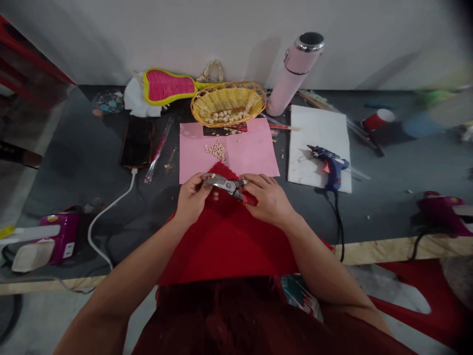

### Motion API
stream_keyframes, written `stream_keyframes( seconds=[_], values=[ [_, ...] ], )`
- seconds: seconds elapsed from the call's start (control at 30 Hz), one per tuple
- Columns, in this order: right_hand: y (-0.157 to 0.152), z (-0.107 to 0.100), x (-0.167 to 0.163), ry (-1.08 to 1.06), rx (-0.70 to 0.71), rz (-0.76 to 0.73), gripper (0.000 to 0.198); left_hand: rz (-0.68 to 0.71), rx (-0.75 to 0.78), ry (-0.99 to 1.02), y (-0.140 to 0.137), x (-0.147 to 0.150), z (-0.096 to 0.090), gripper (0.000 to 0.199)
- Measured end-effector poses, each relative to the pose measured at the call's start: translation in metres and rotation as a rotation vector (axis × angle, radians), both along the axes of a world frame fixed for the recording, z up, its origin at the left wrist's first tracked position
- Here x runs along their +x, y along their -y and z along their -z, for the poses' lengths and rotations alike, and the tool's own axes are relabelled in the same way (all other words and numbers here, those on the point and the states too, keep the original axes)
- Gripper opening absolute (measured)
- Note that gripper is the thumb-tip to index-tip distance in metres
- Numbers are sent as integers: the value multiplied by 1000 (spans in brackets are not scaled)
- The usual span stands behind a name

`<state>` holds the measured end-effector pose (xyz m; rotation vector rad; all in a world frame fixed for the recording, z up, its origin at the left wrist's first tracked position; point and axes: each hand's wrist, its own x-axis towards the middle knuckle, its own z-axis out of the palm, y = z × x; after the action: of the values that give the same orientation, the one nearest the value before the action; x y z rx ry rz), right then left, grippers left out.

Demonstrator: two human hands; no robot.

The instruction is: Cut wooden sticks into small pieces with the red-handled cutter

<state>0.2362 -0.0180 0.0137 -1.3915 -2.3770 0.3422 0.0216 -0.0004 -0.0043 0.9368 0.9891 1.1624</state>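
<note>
The right hand is wrapped around the handle end of some clippers, just by the near edge of the pink paper. Left hand's fingers are bunched at the blade end; from where I'm standing I can't tell if they're gripping anything. Red cloth spreads out nearside of the paper, little pale bits lie on the paper, a wicker basket sits at its far edge, glue gun's off to its right.
</note>
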Motion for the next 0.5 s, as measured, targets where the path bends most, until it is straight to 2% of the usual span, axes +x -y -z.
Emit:
stream_keyframes(
  seconds=[0.37, 0.43, 0.5],
  values=[
    [0, 1, -2, -35, 7, 13, 10, 35, 46, -11, -1, -2, 1, 18],
    [0, 2, -3, -60, 5, 35, 18, 40, 54, -5, -1, -2, 2, 17],
    [1, 2, -3, -64, 3, 44, 35, 39, 60, 8, -1, -2, 2, 16]
  ],
)
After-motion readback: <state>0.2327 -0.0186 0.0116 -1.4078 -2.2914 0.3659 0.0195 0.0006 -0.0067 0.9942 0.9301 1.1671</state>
